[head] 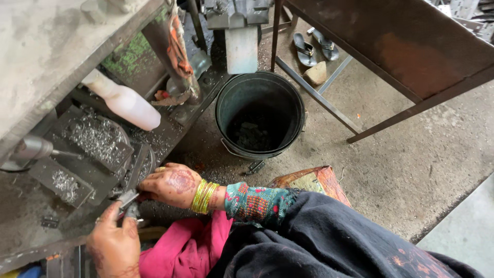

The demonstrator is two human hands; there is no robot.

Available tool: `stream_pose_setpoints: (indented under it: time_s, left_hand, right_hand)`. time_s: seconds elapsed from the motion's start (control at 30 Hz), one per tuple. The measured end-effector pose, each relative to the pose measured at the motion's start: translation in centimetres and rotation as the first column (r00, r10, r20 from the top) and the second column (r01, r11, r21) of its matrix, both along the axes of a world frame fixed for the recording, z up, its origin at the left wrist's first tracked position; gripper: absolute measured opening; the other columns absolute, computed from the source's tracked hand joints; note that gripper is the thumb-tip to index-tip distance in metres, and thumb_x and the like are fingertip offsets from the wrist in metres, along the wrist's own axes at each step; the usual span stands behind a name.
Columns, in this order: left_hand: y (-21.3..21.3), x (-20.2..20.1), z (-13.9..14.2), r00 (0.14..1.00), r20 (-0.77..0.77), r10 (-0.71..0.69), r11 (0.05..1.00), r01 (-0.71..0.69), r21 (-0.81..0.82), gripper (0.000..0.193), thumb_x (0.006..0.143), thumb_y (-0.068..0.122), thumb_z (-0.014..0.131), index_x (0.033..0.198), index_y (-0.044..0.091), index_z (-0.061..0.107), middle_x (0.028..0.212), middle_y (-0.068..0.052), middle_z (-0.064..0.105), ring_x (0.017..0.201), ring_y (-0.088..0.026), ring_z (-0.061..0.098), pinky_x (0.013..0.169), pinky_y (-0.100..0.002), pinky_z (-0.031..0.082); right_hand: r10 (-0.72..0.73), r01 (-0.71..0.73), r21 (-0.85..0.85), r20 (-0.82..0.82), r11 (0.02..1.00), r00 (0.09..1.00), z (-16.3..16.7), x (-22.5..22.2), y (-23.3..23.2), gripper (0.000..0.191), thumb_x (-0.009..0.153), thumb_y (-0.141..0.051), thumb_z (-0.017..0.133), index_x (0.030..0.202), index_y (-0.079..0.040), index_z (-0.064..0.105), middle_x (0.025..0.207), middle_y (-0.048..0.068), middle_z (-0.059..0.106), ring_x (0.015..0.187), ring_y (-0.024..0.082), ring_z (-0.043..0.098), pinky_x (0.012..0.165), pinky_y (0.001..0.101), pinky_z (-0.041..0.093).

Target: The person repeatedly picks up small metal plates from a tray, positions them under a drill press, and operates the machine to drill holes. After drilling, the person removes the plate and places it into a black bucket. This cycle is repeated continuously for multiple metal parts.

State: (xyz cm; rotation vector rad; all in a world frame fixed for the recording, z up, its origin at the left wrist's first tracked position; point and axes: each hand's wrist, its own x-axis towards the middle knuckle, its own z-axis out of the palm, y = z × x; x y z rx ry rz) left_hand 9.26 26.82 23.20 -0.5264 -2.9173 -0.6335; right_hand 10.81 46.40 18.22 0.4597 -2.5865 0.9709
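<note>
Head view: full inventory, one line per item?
bucket: 1, dark green-black, on the floor at centre, dark scraps inside
white bottle: 1, white, lying tilted on the machine bed at left
metal shavings: 2 piles, silver, on the dark plates at left
sandals: 1 pair, dark, on the floor at top
metal table: 1, rusty brown, upper right
printed bag: 1, orange-brown, on the floor beside the knee
small metal part: 1, grey, between both hands
bangles: several, yellow-green, on the right wrist
left hand: 1, lower left, grip on the part
right hand: 1, centre, fingers at the part
</note>
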Motion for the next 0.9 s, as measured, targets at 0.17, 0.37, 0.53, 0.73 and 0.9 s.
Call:
stream_pose_setpoints:
  time_s: [0.17, 0.37, 0.53, 0.73, 0.9]
  left_hand:
    - [-2.4, -3.5, -3.1, 0.955, -0.289, 0.067, 0.993, -0.093, -0.077, 0.046, 0.095, -0.004, 0.054, 0.136, 0.011, 0.07, 0.128, -0.02, 0.07, 0.113, -0.033, 0.07, 0.103, -0.044, 0.053]
    - [-0.7, -8.2, -6.4, 0.907, -0.415, -0.072, 0.835, -0.173, -0.522, 0.067, 0.081, 0.024, 0.071, 0.146, 0.009, 0.067, 0.154, -0.016, 0.056, 0.114, -0.025, 0.068, 0.119, -0.055, 0.023]
    - [-1.7, -8.9, -8.7, 0.902, -0.423, 0.085, 0.855, -0.284, -0.434, 0.033, 0.085, 0.03, 0.075, 0.109, 0.008, 0.068, 0.127, -0.015, 0.065, 0.117, -0.031, 0.066, 0.103, -0.05, 0.04]
    - [-2.2, -13.1, -11.5, 0.874, -0.47, 0.126, 0.873, -0.323, -0.365, 0.035, 0.09, 0.025, 0.06, 0.121, 0.009, 0.06, 0.126, -0.01, 0.061, 0.119, -0.028, 0.053, 0.095, -0.052, 0.031]
    - [-3.2, -15.8, -9.5, 0.902, -0.355, 0.245, 0.807, -0.393, -0.44, 0.047, 0.1, 0.021, 0.037, 0.143, 0.01, 0.052, 0.153, -0.008, 0.053, 0.147, -0.028, 0.034, 0.117, -0.067, 0.006]
  right_hand:
    - [-0.207, 0.206, -0.138, 0.004, 0.969, 0.978, 0.7, 0.7, -0.2, 0.058, 0.091, -0.036, 0.069, 0.137, -0.002, 0.058, 0.112, 0.014, 0.067, 0.108, 0.033, 0.066, 0.095, 0.0441, 0.052]
    - [-0.366, 0.367, 0.018, 0.149, 0.93, 0.919, -1.0, 1.1, -1.0, 0.037, 0.079, -0.037, 0.073, 0.1, -0.007, 0.066, 0.091, 0.012, 0.071, 0.093, 0.033, 0.07, 0.079, 0.0476, 0.052]
    - [-0.196, 0.104, 0.464, 0.154, 0.88, 0.968, -4.0, 0.8, -0.9, 0.019, 0.089, -0.025, 0.067, 0.092, -0.007, 0.061, 0.077, 0.006, 0.067, 0.068, 0.022, 0.07, 0.047, 0.0397, 0.052]
    - [-0.122, 0.004, 0.268, 0.423, 0.963, 0.898, -5.4, -1.6, -1.2, 0.038, 0.09, -0.038, 0.067, 0.101, -0.003, 0.059, 0.084, 0.018, 0.072, 0.081, 0.038, 0.072, 0.065, 0.0487, 0.056]
    - [0.008, -0.107, 0.201, 0.438, 0.974, 0.899, -4.3, -2.6, -2.2, 0.052, 0.092, -0.047, 0.068, 0.116, -0.003, 0.054, 0.093, 0.024, 0.072, 0.094, 0.044, 0.069, 0.078, 0.0549, 0.053]
